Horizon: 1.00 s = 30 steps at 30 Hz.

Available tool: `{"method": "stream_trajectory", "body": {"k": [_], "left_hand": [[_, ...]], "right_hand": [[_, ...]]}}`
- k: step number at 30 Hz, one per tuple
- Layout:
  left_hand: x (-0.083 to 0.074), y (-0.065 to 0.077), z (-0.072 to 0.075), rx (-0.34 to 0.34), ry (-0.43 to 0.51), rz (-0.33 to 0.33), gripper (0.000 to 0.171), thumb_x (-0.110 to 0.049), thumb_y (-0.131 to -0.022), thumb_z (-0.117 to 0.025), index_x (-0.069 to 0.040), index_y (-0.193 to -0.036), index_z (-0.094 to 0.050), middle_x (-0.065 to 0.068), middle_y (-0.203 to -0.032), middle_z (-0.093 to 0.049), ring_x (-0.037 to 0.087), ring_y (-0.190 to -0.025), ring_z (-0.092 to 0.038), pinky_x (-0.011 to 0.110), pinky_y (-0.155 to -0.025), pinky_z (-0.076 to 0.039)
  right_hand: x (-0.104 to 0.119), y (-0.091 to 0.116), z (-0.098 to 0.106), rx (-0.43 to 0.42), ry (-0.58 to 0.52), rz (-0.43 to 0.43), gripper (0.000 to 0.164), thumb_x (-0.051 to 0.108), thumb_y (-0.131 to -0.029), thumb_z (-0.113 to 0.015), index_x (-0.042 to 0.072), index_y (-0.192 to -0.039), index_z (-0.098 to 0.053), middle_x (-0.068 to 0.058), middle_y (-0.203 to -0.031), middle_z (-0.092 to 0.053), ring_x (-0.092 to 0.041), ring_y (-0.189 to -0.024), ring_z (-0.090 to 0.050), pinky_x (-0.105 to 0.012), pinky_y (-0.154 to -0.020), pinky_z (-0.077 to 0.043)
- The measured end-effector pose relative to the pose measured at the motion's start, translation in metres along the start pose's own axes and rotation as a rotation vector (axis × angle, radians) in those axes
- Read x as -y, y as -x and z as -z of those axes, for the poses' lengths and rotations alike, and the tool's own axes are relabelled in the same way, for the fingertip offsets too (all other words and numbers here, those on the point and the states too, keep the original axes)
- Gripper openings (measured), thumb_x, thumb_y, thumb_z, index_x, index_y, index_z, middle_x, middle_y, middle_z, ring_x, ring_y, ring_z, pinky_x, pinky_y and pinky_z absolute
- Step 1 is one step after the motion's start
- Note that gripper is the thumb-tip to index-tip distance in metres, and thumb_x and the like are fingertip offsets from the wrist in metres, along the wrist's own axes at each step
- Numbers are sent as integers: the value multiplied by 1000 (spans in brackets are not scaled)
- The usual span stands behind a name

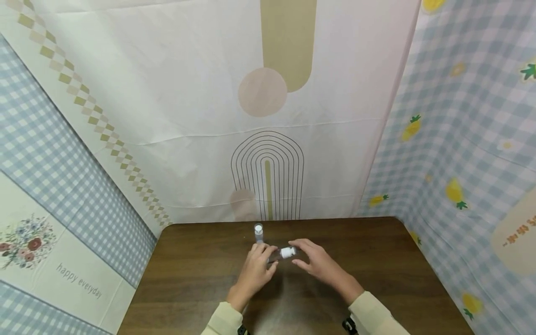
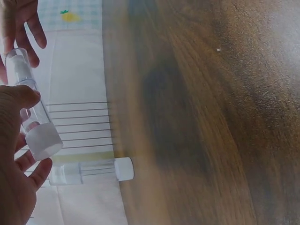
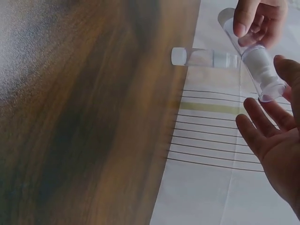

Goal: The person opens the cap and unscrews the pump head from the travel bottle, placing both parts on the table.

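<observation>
One clear-capped bottle (image 1: 288, 252), white at its base, is pinched between the thumb and fingers of the left hand (image 1: 254, 270), above the wooden tabletop (image 1: 180, 274), cap end toward 3 o'clock. There the right hand (image 1: 321, 264) surrounds the cap (image 3: 272, 91) with fingers spread; whether any fingertip touches it, I cannot tell. At 10 o'clock from the held bottle, a matching upright bottle (image 1: 258, 233) stands just beyond the left fingers; a careless knuckle could topple it. A sharp tug on the cap might twist the smooth barrel out of that pinch.
</observation>
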State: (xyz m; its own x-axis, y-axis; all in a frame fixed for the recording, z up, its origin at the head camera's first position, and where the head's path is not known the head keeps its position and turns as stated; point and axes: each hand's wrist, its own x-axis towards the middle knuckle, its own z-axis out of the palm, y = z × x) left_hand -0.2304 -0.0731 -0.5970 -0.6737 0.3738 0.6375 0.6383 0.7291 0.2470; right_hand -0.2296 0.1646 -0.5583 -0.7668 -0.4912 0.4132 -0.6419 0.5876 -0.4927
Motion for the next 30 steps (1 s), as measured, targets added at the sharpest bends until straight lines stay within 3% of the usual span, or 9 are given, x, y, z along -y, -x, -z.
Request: {"method": "stream_trajectory", "body": {"k": [7, 14, 22, 30], "left_hand": [[-3, 0, -2, -1, -35, -31, 43, -18, -75, -91, -14, -114, -72, -1, -103, -64, 19, -94, -57, 36, -79, -51], [-6, 0, -2, 26, -53, -24, 43, -19, -77, -90, -15, -115, -71, -1, -105, -64, 18, -96, -58, 36, -78, -52], [-7, 2, -2, 20, -78, -40, 46, -21, -73, -92, -15, -113, -72, -1, -103, -65, 17, -92, -57, 35, -77, -52], [-10, -1, -5, 44, -77, -56, 44, -23, -76, -90, -16, -116, -71, -3, -104, -64, 15, -91, -56, 33, -79, -51]], "right_hand": [[-2, 4, -5, -3, -61, -74, 39, 3, -88, -80, 4, -125, -67, -7, -123, -68, -21, -107, -70, -31, -86, -60], [-4, 8, -9, -18, -128, -132, 37, -2, -86, -79, 3, -121, -67, -7, -118, -68, -20, -101, -72, -22, -84, -59], [-6, 11, -12, -50, -157, -107, 37, -4, -84, -80, 2, -118, -68, -8, -116, -69, -20, -100, -72, -22, -84, -59], [-7, 14, -9, -80, -151, -118, 37, -5, -82, -82, 3, -116, -69, -7, -114, -69, -19, -99, -72, -24, -82, -60]]}}
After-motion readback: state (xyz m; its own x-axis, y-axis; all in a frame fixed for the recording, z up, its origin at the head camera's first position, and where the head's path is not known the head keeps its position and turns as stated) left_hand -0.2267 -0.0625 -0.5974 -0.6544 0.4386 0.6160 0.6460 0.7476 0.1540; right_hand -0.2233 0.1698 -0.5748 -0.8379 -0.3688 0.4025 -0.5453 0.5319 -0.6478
